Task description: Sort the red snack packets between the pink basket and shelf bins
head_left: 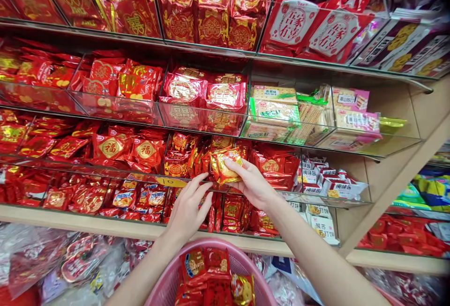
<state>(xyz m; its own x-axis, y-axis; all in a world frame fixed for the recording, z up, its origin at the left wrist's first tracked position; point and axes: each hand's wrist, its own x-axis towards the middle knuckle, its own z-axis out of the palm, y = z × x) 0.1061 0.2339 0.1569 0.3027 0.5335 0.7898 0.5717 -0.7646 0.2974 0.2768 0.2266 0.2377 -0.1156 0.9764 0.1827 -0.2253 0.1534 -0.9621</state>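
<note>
My right hand (251, 182) grips a red and gold snack packet (222, 165) between thumb and fingers, just in front of the third shelf's bin. To its left, my left hand (190, 205) has its fingers apart and holds nothing; it hovers by the clear shelf edge, close to a yellow tag (171, 182). Behind the held packet, similar red and gold packets (181, 153) stand in a compartment. Below both hands sits a pink plastic basket (258, 275) with several red packets (206, 280) and a gold one (242, 289) in it.
Clear dividers and front lips split the shelves into compartments. Red double-happiness packets (225, 93) and green-edged cracker packs (274, 111) fill the shelf above. White boxed-looking packets (339, 184) lie at right. A slanted wooden post (397, 184) stands right; plastic bags (84, 268) lie underneath.
</note>
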